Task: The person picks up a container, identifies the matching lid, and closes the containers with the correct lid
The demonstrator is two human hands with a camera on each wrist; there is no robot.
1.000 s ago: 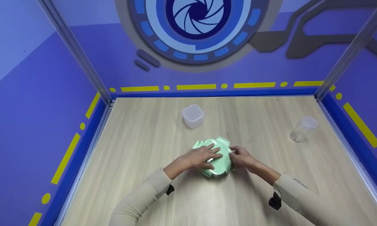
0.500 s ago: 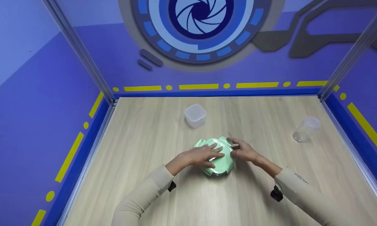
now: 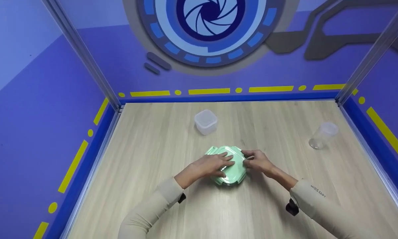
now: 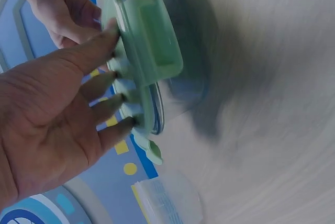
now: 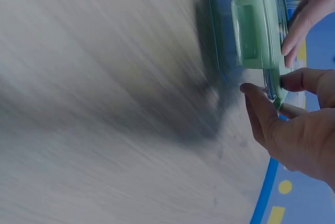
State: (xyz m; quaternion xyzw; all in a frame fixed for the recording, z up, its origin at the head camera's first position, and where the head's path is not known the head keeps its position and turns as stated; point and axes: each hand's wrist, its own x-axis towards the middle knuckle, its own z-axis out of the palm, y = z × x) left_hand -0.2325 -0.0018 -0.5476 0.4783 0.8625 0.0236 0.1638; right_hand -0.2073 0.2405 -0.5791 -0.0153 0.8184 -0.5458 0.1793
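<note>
A glass food container (image 4: 186,85) with a light green lid (image 3: 235,172) stands on the wooden table before me. My left hand (image 3: 209,166) lies on top of the lid with its fingers spread and fingertips touching it. At the container's right edge my right hand (image 3: 258,163) pinches the rim, thumb on the lid and fingers at the side below, as the right wrist view shows. A green clip (image 5: 254,30) faces that camera. Past my left fingertips, in the left wrist view, another clip (image 4: 153,153) sticks out from the lid.
Behind the container stands a small translucent square box (image 3: 205,122). A clear cylindrical jar (image 3: 323,135) is at the right. Blue and purple panels (image 3: 202,79) wall the table at the back and both sides.
My right fingers reached up onto the lid's far clip, then came back to the right edge. That clip sticks out less now. My left hand has stayed on the lid.
</note>
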